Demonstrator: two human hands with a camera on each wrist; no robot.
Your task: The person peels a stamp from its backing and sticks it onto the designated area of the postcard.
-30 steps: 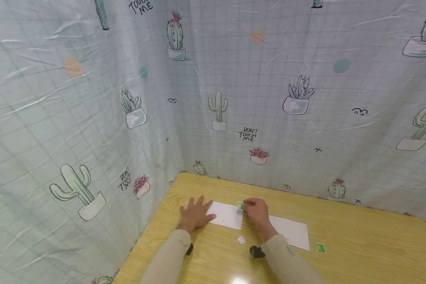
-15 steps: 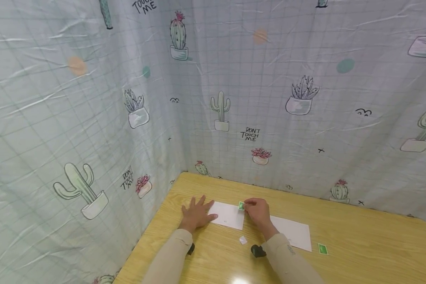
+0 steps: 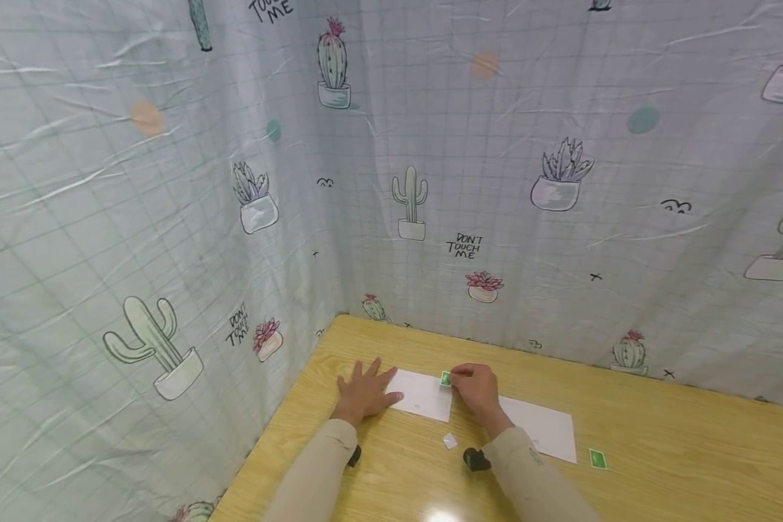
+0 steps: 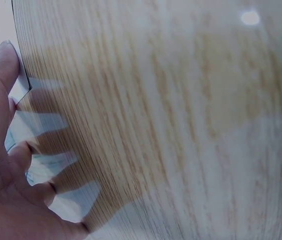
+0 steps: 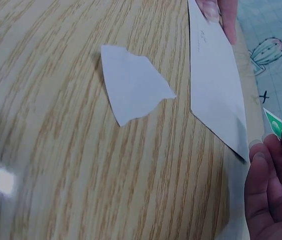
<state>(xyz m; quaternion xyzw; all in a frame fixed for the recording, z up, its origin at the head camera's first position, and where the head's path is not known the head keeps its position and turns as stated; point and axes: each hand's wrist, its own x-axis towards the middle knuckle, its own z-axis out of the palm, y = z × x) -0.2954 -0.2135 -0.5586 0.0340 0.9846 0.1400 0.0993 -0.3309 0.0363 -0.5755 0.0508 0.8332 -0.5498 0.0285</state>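
A white envelope lies on the wooden table. My left hand, fingers spread, rests at its left end, with the thumb on the paper. The left wrist view shows this same left hand flat on the glossy wood, thumb on the white edge. My right hand pinches a small green stamp with a white border, over the envelope's far right corner. Seen from the right wrist, the stamp pokes out between thumb and fingertips, raised off the paper. The right fingers hide part of the stamp.
Another white envelope lies to the right, partly behind the right forearm. Beyond it is a second green stamp. A torn white paper scrap lies near the first envelope. A cactus-print curtain hangs along the table's back and left.
The head view shifts slightly, so everything drifts a little to the right. Both hands keep nearly the same places, and the stamp stays pinched at the envelope's corner.
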